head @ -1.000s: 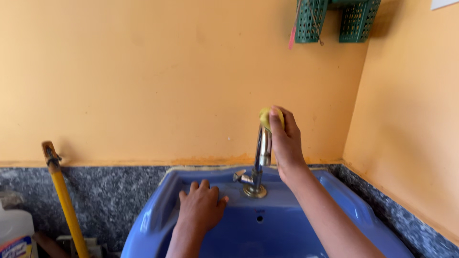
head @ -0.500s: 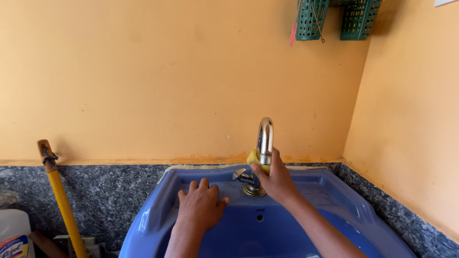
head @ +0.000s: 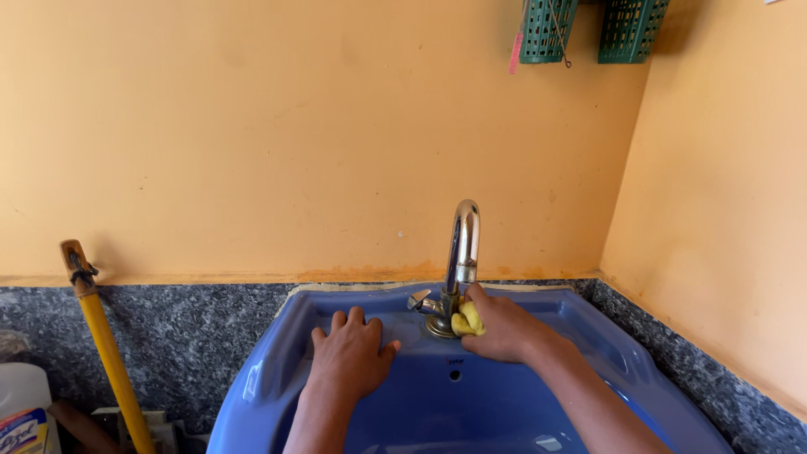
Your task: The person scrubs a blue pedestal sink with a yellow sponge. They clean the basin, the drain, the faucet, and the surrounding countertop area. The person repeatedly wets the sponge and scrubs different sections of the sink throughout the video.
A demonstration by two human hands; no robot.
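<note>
Right hand (head: 500, 328) closed around a small yellow sponge (head: 466, 320), pressing it against the foot of the chrome tap (head: 463, 252) where the stem meets its brass-coloured collar. The sponge sits at about 3 o'clock of the tap base, touching it, bunched between thumb and fingers. Left hand (head: 349, 360) lies flat, fingers spread slightly, palm down on the back ledge of the blue basin (head: 269, 370) at roughly 9 o'clock of the tap, holding nothing.

Progress, as a judgement: the scrubbing is now at the lowest part of the fitting. The curved spout above looks bright and streak-free; the small lever handle at 9 o'clock of the stem and the collar's far side are not under the sponge at present. The bowl shows no suds or running water (its lower half is out of frame, so its state is unclear).

Materials: tap is polished metal, a tall gooseneck, mirror-like. Basin is glazed ceramic, smooth, glossy, with rounded rim and an overflow hole below the tap. Sponge looks soft and compressible. Counter (head: 185, 336) is speckled grey stone. Wall is matt orange paint, scuffed along the joint. A yellow-handled stick (head: 105, 345) leans at 9 o'clock; green plastic baskets (head: 593, 29) hang at 1 o'clock.
</note>
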